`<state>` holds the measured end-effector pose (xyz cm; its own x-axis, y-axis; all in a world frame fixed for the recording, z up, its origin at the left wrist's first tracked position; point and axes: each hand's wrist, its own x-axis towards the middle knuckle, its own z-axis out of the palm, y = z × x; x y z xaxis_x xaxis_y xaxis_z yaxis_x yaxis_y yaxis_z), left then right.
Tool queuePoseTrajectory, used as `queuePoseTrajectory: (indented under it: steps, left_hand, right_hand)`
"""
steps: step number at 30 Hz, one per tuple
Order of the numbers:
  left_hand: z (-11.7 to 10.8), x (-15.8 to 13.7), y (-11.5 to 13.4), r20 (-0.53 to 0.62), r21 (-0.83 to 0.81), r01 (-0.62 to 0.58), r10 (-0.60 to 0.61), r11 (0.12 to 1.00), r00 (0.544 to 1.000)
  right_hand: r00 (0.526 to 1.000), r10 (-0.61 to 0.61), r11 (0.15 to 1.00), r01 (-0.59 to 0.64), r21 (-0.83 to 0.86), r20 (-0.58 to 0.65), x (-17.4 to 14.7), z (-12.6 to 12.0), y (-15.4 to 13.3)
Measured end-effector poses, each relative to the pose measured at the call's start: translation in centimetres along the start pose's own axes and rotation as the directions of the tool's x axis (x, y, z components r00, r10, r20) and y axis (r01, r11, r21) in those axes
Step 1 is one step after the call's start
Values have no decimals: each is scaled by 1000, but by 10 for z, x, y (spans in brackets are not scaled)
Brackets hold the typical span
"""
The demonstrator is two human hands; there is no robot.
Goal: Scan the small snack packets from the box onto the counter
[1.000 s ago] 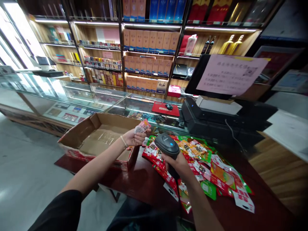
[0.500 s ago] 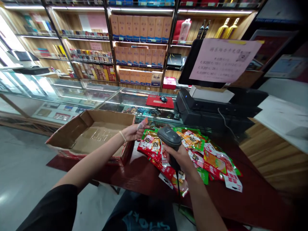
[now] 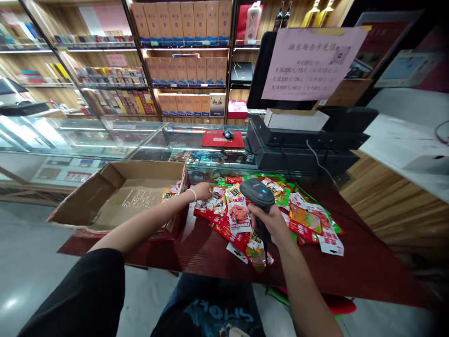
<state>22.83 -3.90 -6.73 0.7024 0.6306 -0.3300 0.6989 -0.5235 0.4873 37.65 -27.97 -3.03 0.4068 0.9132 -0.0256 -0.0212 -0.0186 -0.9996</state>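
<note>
My right hand (image 3: 268, 217) is wrapped round the handle of a black barcode scanner (image 3: 257, 192), its head tilted over a pile of snack packets and a small blue light showing on top. The cable hangs from the handle. My left hand (image 3: 203, 191) is at the pile's left edge, fingers curled and closed on a small snack packet (image 3: 207, 204), mostly hidden under them. Beside it lies a white-and-red snack packet (image 3: 239, 213) with a meat picture. More red, green and orange packets (image 3: 305, 220) spread to the right of the scanner.
An open cardboard box (image 3: 115, 187) stands at the left, a few small packets (image 3: 171, 191) inside its right wall. Behind the dark red tabletop (image 3: 199, 257) are a glass counter, a red mouse pad (image 3: 223, 139) and a monitor with a pink paper sign (image 3: 308, 65).
My left hand has gone from holding a small packet up by the box to the pile's left edge. The scanner stays in my right hand, and the white-and-red packet shows more fully. The view has shifted.
</note>
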Motion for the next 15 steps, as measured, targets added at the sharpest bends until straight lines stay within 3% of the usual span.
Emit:
queuePoseTrajectory:
  steps: [3,5,10,15]
  left_hand:
    - [-8,-5,0,-93,194,-91,110,977,990]
    - [-15,-11,0,-135,203,-124,154,971,979]
    - [-45,-33,-7,-343,-24,-216,195,976,919]
    - [-79,-56,-52,-581,-240,-224,45,945,812]
  right_hand:
    - [999,33,999,-33,-19,-9,2,1,2]
    - [999,46,999,-46,-15,1,3,4,1]
    - [998,54,998,-54,-21,14,8,21,-9]
    - [996,57,997,-53,-49,75,21,44,-9]
